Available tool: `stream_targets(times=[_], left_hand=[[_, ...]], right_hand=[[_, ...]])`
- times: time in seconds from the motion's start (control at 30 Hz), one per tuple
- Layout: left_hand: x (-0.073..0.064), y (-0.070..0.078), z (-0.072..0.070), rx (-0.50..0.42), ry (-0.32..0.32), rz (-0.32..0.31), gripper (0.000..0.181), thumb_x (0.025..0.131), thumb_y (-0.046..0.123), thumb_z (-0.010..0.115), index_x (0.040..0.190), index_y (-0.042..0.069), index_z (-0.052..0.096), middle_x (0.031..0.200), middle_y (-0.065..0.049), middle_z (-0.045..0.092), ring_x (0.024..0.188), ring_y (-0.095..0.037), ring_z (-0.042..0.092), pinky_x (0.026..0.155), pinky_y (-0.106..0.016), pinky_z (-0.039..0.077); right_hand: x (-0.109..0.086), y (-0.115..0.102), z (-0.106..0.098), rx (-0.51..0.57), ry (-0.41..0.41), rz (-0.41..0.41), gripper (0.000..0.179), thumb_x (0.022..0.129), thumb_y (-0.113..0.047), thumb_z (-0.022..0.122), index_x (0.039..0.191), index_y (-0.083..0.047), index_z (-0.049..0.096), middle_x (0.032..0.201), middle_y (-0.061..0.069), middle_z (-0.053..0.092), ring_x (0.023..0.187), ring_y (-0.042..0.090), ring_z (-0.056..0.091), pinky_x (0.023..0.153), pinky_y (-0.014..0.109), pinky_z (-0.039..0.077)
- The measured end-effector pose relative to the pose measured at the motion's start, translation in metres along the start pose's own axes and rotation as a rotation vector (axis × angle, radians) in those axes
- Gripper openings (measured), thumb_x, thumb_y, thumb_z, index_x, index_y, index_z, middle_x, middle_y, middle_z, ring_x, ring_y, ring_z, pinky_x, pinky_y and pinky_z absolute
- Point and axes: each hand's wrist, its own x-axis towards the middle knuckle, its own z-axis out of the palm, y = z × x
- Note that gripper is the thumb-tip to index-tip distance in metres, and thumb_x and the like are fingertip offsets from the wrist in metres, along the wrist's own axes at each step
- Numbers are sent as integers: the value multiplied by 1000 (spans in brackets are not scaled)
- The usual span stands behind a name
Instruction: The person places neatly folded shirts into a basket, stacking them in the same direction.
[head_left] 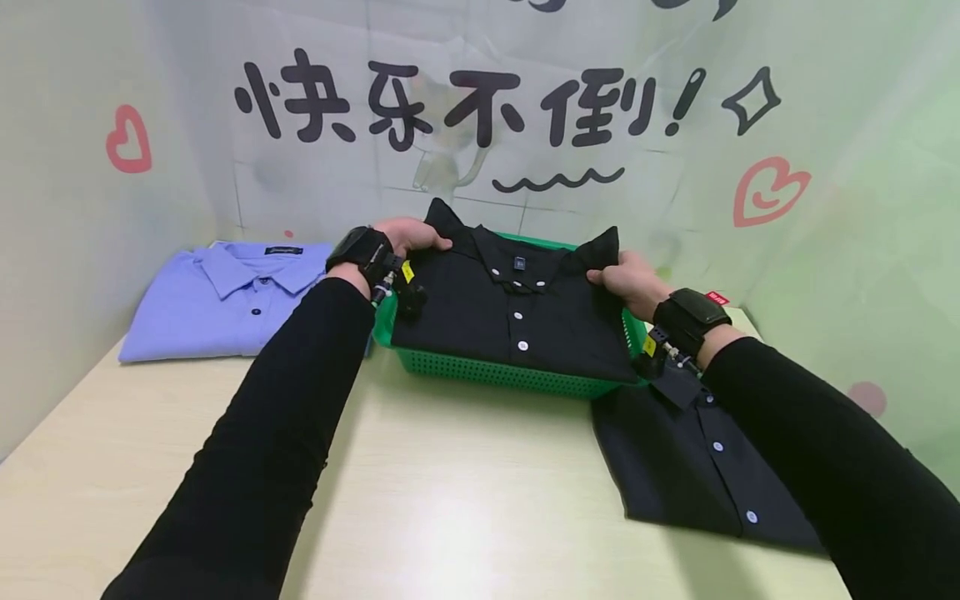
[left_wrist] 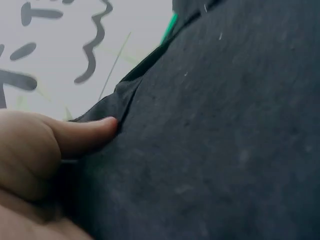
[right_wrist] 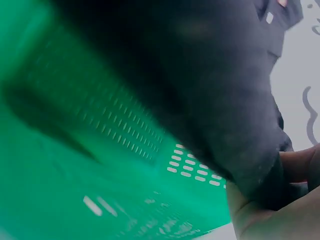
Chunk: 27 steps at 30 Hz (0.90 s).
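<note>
A folded black button-up shirt (head_left: 480, 304) with white buttons lies over a green perforated basket (head_left: 480, 375), collar toward the wall. My left hand (head_left: 411, 236) pinches the shirt's far left corner; in the left wrist view the thumb (left_wrist: 90, 135) lies on top of the dark cloth (left_wrist: 215, 140). At the far right corner my right hand (head_left: 630, 282) grips the cloth. In the right wrist view, the shirt edge (right_wrist: 220, 100) is between the fingers and thumb, above the basket's inside wall (right_wrist: 120, 120). The shirt hides most of the basket's inside.
A folded blue shirt (head_left: 217, 321) lies on the table (head_left: 450, 500) at the left, beside the basket. Another dark shirt (head_left: 690, 467) lies at the right, partly under my right arm. Behind everything hangs a printed wall cloth (head_left: 450, 183).
</note>
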Motion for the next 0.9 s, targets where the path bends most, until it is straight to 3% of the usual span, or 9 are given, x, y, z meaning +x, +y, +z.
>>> stream_targets(times=[0.17, 0.3, 0.4, 0.57, 0.67, 0.83, 0.9], left_hand=[[-3, -1, -1, -14, 44, 97, 67, 103, 22, 52, 153, -4, 16, 159, -17, 18, 141, -31, 26, 115, -40, 20], [-3, -2, -4, -69, 81, 77, 69, 102, 20, 53, 153, -4, 14, 159, -17, 17, 141, -31, 26, 115, -38, 22], [-2, -1, -4, -67, 107, 69, 69, 102, 21, 54, 153, -4, 16, 159, -17, 18, 141, -30, 26, 114, -36, 24], [2, 3, -2, 22, 194, 95, 68, 101, 23, 57, 152, -5, 22, 156, -18, 25, 140, -31, 29, 112, -37, 28], [4, 6, 0, 102, 249, 100, 67, 101, 25, 56, 151, -6, 24, 155, -20, 28, 139, -34, 31, 111, -39, 31], [11, 6, 7, 258, 281, 49, 67, 102, 26, 54, 151, -7, 23, 154, -23, 26, 137, -37, 32, 108, -42, 34], [22, 6, 6, 284, 247, 14, 71, 101, 27, 55, 152, -7, 20, 156, -22, 22, 139, -37, 28, 109, -41, 33]], right_hand=[[-4, 1, 3, 21, 13, -61, 29, 103, -7, 50, 128, 8, 47, 119, 21, 50, 106, 35, 51, 97, 44, 42], [-5, 2, 0, 56, 42, -57, 32, 103, -8, 50, 130, 9, 48, 124, 23, 48, 113, 38, 50, 102, 46, 40], [-4, 1, -4, 69, 19, -16, 36, 103, -8, 50, 134, 9, 45, 127, 23, 46, 117, 38, 48, 103, 46, 40], [0, -3, -12, 55, -43, 30, 42, 103, -6, 49, 139, 12, 38, 133, 23, 40, 123, 38, 44, 105, 48, 38], [3, -7, -11, 10, -38, 43, 43, 102, -5, 51, 138, 14, 38, 136, 26, 39, 124, 40, 45, 103, 48, 40], [8, -11, -6, -134, -22, 99, 44, 100, -3, 54, 137, 12, 35, 138, 30, 35, 117, 41, 47, 93, 47, 48], [10, -11, -5, -176, -38, 124, 50, 100, -2, 54, 142, 10, 30, 141, 30, 32, 114, 41, 46, 89, 47, 49]])
